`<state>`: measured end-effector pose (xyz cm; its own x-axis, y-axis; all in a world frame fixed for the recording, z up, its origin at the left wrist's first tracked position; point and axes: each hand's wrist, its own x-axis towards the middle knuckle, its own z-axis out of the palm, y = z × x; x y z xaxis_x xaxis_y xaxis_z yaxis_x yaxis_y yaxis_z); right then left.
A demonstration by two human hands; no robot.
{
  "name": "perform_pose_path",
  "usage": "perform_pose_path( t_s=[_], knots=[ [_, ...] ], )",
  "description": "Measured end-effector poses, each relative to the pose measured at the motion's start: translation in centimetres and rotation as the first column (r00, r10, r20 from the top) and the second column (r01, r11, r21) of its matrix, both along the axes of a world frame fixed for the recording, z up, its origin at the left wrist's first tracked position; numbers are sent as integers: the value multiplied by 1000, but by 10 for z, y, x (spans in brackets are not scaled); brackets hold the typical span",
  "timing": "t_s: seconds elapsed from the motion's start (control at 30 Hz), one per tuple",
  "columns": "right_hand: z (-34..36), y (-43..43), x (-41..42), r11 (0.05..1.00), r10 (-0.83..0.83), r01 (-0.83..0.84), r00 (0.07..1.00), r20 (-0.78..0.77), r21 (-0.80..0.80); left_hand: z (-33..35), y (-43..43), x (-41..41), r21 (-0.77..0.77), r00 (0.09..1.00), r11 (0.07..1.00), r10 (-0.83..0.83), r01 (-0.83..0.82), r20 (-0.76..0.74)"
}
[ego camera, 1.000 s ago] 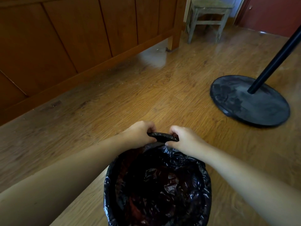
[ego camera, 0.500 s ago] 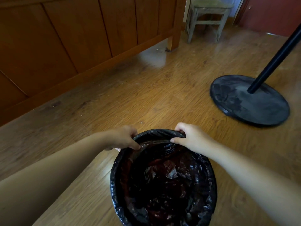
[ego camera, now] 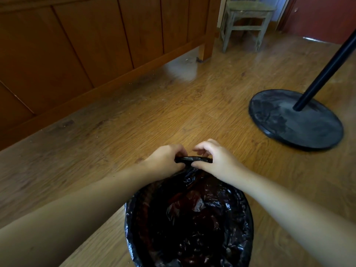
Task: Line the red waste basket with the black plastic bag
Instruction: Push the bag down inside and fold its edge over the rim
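Observation:
The black plastic bag (ego camera: 192,224) fills the waste basket at the bottom centre and wraps over its rim, so the red wall shows only as a dark red tint through the plastic inside. At the far rim, a gathered fold of the bag sticks up. My left hand (ego camera: 165,160) pinches that fold from the left. My right hand (ego camera: 213,158) pinches it from the right, thumb below and fingers arched above. The two hands almost touch.
The basket stands on a wooden floor. A black round stand base (ego camera: 296,120) with a slanted pole (ego camera: 327,68) lies to the right. A wooden panelled furniture side (ego camera: 77,54) runs along the left. A small wooden chair (ego camera: 244,22) stands at the back.
Half a second ago my hands were spread apart on the far rim; now they have come together and bunched the bag's edge between them. The basket sits a little lower in view.

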<state>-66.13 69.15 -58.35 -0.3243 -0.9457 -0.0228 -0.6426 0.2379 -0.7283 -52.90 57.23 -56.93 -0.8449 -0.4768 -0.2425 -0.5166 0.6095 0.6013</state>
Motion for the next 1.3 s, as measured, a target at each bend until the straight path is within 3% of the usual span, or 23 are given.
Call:
perform_pose_path(
  t_s=[0.13,0.53,0.9,1.07,1.2,1.3],
  knots=[
    [1,7,1,997,-8,9,1000,11,-77,-4,-4,3,70,999,996,55,-55,4],
    [-9,1,0,986,47,-32,995,-88,164,-11,-2,12,256,990,957,138,-139,23],
    [-10,10,-23,973,-70,85,995,-75,213,-12,-17,23,352,968,902,232,-251,95],
    [-10,7,-19,971,-50,69,995,-87,228,-6,-21,21,219,982,965,112,-145,154],
    [-8,1,-10,976,-15,40,993,-113,216,-1,-14,13,-31,989,996,85,-89,-122],
    [-7,-6,-2,980,36,-11,992,-122,199,0,-6,3,-56,990,998,-12,4,-143]
  ],
)
